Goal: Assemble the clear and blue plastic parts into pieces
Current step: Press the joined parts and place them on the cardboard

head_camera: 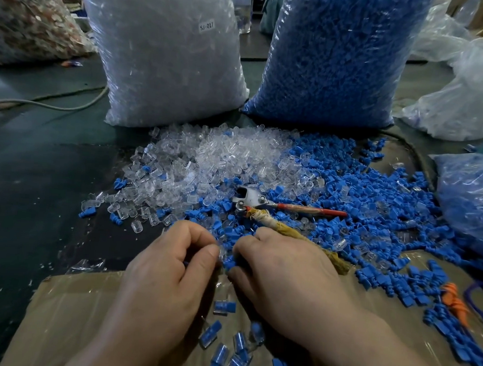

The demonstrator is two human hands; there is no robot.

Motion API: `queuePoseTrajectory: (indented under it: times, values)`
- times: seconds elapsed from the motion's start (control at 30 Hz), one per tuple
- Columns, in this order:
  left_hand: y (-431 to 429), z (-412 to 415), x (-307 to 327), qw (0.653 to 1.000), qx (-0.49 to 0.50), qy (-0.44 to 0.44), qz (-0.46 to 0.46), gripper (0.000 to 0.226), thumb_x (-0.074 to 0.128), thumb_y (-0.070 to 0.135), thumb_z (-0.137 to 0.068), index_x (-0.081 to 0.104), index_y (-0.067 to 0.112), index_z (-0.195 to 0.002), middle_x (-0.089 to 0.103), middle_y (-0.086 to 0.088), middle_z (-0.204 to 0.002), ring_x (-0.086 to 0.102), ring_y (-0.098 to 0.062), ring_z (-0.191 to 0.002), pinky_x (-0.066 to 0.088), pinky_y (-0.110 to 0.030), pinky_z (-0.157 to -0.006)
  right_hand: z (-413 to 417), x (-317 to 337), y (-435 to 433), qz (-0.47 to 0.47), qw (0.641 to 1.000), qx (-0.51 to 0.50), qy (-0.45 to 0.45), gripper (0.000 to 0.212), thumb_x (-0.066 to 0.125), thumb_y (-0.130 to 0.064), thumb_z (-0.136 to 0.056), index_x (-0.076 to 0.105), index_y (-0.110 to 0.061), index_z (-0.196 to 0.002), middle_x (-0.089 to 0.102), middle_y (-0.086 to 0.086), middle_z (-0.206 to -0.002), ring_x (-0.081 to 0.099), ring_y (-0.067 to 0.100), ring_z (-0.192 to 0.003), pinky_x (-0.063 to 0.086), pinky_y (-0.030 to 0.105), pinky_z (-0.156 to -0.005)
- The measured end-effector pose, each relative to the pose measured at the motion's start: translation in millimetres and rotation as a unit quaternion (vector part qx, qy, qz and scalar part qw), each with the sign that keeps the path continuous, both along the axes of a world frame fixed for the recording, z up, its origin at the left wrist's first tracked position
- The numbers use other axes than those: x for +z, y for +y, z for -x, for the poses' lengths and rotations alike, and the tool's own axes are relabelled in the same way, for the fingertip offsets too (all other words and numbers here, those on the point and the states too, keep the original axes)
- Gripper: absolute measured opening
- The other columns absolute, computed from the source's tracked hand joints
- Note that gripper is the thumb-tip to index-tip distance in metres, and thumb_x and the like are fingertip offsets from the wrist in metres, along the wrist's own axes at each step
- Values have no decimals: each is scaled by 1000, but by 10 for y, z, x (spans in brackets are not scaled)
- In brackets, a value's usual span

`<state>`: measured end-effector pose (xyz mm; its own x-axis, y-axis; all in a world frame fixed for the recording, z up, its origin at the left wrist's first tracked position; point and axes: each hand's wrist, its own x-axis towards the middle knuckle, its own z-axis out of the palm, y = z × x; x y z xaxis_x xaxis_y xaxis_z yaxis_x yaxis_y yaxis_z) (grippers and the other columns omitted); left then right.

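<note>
The left hand point(173, 266) and the right hand point(280, 275) meet at the near centre over a flat brown cardboard sheet point(65, 313). Both have their fingers curled. The left thumb and forefinger pinch a small clear plastic part point(221, 252), and the right fingertips pinch a small blue plastic part point(229, 264) touching it. Just near of the hands, a small scatter of joined clear-and-blue pieces point(224, 348) lies on the cardboard. Beyond the hands, a loose heap of clear plastic parts point(208, 158) spreads to the left and a wide heap of blue plastic parts point(374, 208) to the right, mixing where they meet. A metal cutting tool with one red handle and one cloth-wrapped handle point(262, 201) lies on the heaps, the wrapped handle running under the right hand. At the far side, a tall transparent bag of clear parts point(169, 51) stands on the left and a tall transparent bag of blue parts point(335, 55) on the right. A smaller bag of blue parts point(471, 202) sits at the right edge, and an orange plastic part point(453, 303) lies near it. A pale cable point(55, 105) crosses the dark green surface point(36, 184) on the far left.
</note>
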<state>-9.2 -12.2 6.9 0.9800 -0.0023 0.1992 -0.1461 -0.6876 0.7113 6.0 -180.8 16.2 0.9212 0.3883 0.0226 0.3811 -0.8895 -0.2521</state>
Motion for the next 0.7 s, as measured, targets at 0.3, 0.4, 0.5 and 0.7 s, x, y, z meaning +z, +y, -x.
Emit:
queuePoseTrajectory:
  times: [0.3, 0.4, 0.5, 0.7]
  values:
    - [20, -15, -37, 995, 28, 17, 96, 5, 57, 40, -86, 60, 43, -89, 72, 22, -78, 68, 1, -76, 58, -42, -68, 8, 49, -55, 1, 1000, -14, 11, 15, 43, -49, -96, 45, -34, -95, 51, -12, -92, 50, 15, -79, 37, 33, -59]
    - [12, 3, -18, 999, -5, 9, 46, 5, 52, 46, -87, 56, 45, -90, 67, 28, -84, 63, 3, -79, 52, -35, -63, 21, 67, -77, 7, 1000, -26, 14, 22, 43, -58, -94, 39, -35, -92, 50, -12, -89, 43, 13, -75, 37, 32, -59]
    - [-17, 23, 35, 999, -46, 24, 11, 9, 47, 50, -85, 53, 47, -91, 62, 31, -92, 58, 7, -86, 41, -23, -58, 22, 72, -70, 10, 1000, -21, 21, 24, 41, -58, -95, 45, -36, -102, 51, -12, -91, 46, 12, -78, 35, 31, -58]
    - [-37, 31, 46, 998, -28, 25, 52, 9, 51, 47, -83, 57, 45, -90, 67, 26, -87, 62, 2, -81, 48, -26, -61, 31, 84, -112, -6, 1000, 0, 24, 26, 42, -57, -94, 47, -37, -109, 55, -13, -98, 55, 15, -88, 50, 35, -71]
